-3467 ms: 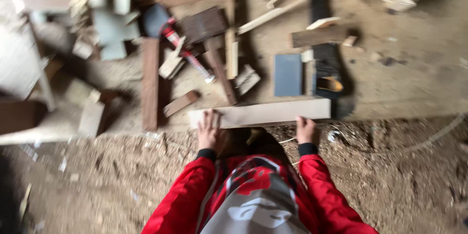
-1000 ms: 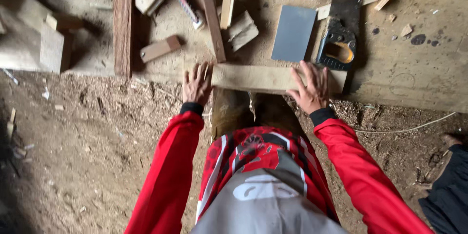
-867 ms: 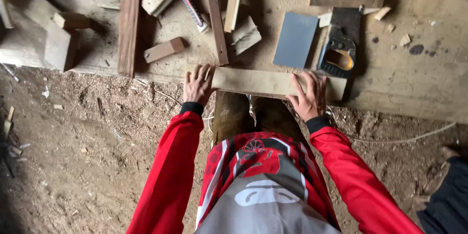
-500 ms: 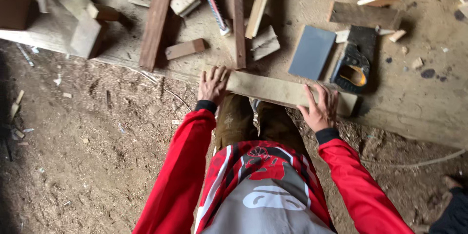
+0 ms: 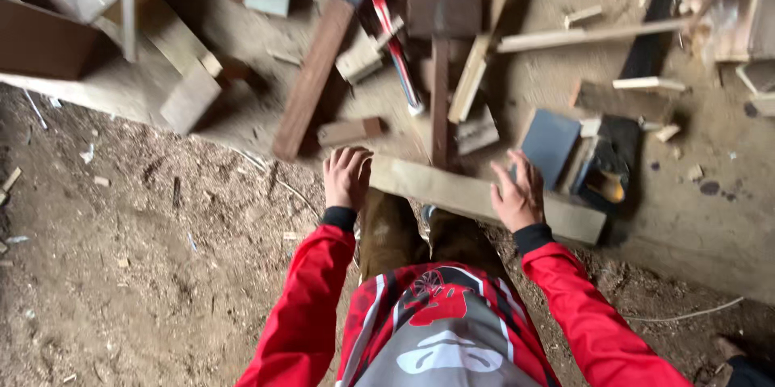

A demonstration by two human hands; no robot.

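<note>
- Your left hand (image 5: 347, 178) grips the left end of the plank (image 5: 476, 195), fingers curled over its end; the thumb is hidden.
- Your right hand (image 5: 517, 193) lies flat on top of the plank, fingers spread a little, pressing rather than gripping.
- The plank is pale, rough-sawn and flat; it lies across the edge of the concrete slab (image 5: 710, 217), just above your knees, its right end near the plane (image 5: 604, 173).
- Your legs hide the plank's lower edge in the middle, and its underside is out of view.
- The mallet (image 5: 442, 48), with a dark blocky head and a long handle, touches the plank's far edge.
- The grey block (image 5: 549, 141) sits just beyond your right hand; what it's made of is hard to tell.
- Offcuts litter the slab, and sawdust and dirt (image 5: 145, 258) cover the ground on your left.
- Against half a second ago, your hands keep the same hold on the plank, but it now slopes more steeply down to the right in view, and more of the cluttered slab shows at the top.
</note>
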